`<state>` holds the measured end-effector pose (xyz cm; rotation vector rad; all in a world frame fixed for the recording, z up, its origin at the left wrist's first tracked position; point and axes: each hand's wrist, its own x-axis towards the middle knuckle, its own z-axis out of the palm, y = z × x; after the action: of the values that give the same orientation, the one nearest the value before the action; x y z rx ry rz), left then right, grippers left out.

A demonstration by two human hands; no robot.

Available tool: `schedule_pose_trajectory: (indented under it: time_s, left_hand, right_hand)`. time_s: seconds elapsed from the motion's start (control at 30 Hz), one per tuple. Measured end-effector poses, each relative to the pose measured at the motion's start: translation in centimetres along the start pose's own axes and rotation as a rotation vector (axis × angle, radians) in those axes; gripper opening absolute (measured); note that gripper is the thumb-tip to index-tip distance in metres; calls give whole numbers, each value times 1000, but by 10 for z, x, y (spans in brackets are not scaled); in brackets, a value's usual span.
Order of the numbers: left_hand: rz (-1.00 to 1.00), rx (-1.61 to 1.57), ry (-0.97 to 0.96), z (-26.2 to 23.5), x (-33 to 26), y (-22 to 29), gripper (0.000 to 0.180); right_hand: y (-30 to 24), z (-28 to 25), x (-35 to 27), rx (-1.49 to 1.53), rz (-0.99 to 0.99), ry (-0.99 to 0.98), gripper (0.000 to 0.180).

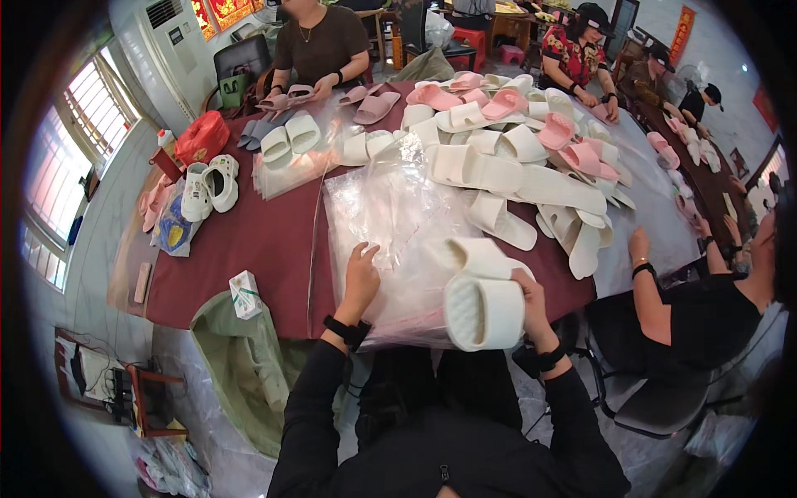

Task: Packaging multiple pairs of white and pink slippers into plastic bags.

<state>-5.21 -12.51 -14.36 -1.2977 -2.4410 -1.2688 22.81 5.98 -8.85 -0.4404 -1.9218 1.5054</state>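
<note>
My right hand (534, 303) is closed around a pair of white slide slippers (486, 303), held together over the table's near edge with one sole side and strap facing up. Below and beside them lies a stack of clear plastic bags (398, 286). My left hand (361, 280) rests over the left part of that stack, fingers partly stretched and apart, with nothing plainly gripped. Past the bags, a large heap of white slippers (519, 178) spreads to the right, with pink slippers (589, 158) mixed in on top.
White clogs (209, 189), a red bag (202, 137) and a tissue pack (246, 295) lie at the left. Another stack of bags bears white slippers (290, 138). A green sack (241, 365) hangs by the near edge. A person across holds pink slippers (286, 97); others work at right.
</note>
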Motion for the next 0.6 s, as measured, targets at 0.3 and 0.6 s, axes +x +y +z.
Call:
schedule_pose_trajectory:
  time_s: [0.3,0.6]
  left_hand:
    - [1,-11,-20,4,-5,1,40]
    - [-116,-287,-282,-41,12,18,64]
  right_hand:
    - [0,38,-1,-394,-430,-213,30]
    - [0,63,20,-551,-619,0,30]
